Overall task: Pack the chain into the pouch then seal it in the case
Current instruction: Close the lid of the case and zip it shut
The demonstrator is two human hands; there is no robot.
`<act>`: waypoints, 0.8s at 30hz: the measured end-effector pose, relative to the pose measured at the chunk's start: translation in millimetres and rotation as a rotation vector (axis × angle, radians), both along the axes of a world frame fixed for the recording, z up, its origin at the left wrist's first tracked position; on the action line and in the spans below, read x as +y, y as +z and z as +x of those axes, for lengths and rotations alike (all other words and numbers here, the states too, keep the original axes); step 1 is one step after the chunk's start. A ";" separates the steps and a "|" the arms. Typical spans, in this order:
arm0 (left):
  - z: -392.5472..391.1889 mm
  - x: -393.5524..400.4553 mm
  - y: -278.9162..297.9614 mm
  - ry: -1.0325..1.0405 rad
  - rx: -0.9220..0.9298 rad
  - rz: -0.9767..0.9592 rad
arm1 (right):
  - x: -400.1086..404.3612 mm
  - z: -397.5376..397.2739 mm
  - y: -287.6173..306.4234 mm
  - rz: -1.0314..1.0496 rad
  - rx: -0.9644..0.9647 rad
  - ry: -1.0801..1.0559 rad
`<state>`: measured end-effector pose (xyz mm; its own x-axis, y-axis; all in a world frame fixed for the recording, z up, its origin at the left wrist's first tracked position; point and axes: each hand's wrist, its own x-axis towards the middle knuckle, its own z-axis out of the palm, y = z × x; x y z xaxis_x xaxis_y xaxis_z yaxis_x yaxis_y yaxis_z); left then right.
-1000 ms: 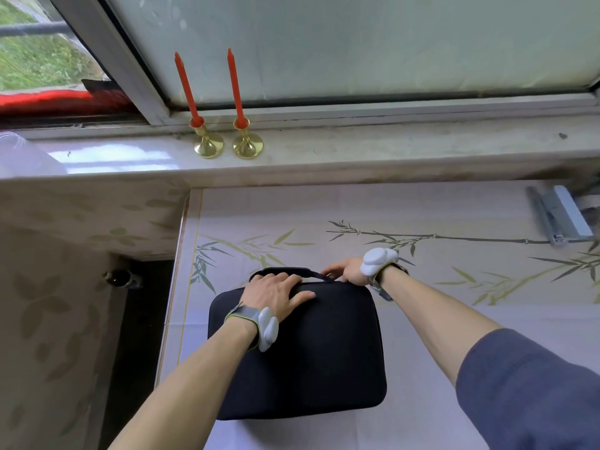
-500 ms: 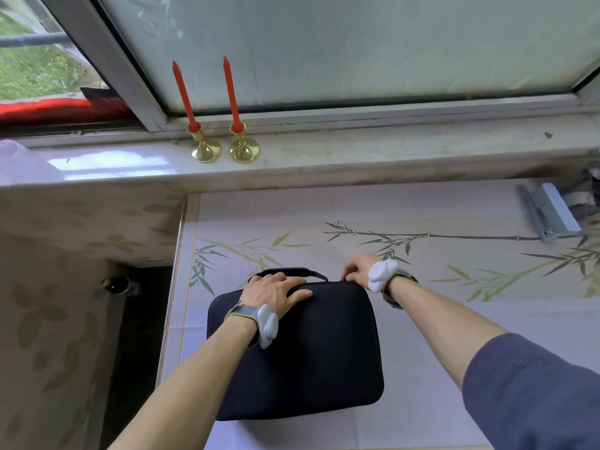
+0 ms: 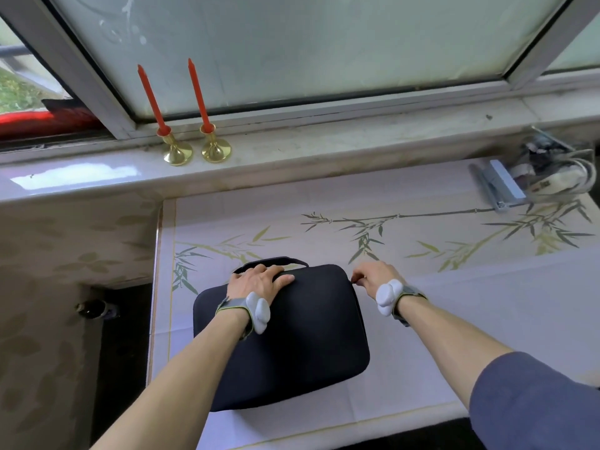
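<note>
A black hard-shell case [image 3: 302,345] lies flat and closed on the table, its handle at the far edge. My left hand [image 3: 259,282] rests palm down on the case's far left top, fingers spread and pressing it. At the case's far right corner my right hand [image 3: 373,276] pinches something small on the edge, apparently the zipper pull. The chain and the pouch are not visible.
The case sits on a pale table cover with a bamboo print [image 3: 389,228]. Two red candles in brass holders [image 3: 194,147] stand on the windowsill. A grey clip-like object [image 3: 496,186] and a bundle of cables [image 3: 552,170] lie at the far right. The table's left edge drops to a dark gap [image 3: 123,336].
My right hand has travelled along the case's far edge from near the handle to the right corner, pinching the edge. My left hand has stayed pressed on top.
</note>
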<state>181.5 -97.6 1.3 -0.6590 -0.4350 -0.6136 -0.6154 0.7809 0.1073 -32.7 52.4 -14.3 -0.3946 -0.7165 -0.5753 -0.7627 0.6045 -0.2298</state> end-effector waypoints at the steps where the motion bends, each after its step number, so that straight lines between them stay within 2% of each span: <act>1: 0.6 0.6 0.9 -0.012 -0.008 -0.014 | 7.4 2.3 -1.6 0.006 -0.003 -0.013; 5: -0.1 12.0 2.0 0.000 0.015 -0.051 | 40.1 17.8 -7.3 0.011 -0.044 -0.095; 8: -4.6 33.7 8.0 0.232 0.214 -0.102 | 46.6 25.5 -3.9 -0.016 -0.064 -0.146; 9: -4.3 46.5 10.1 0.240 0.295 -0.109 | 47.4 26.3 -3.5 -0.013 -0.077 -0.149; 12: 2.1 88.2 12.2 -0.022 0.326 -0.059 | 48.0 24.8 -1.0 -0.006 -0.119 -0.144; 14: 11.9 110.7 11.1 -0.110 0.258 -0.031 | 52.2 24.0 0.5 -0.009 -0.105 -0.091; 18: 31.1 135.9 5.9 -0.255 0.171 -0.103 | 69.3 27.1 -0.4 0.001 -0.061 -0.020; 24: 35.5 148.3 9.2 -0.182 0.183 -0.134 | 91.0 45.4 -2.5 -0.010 -0.053 -0.014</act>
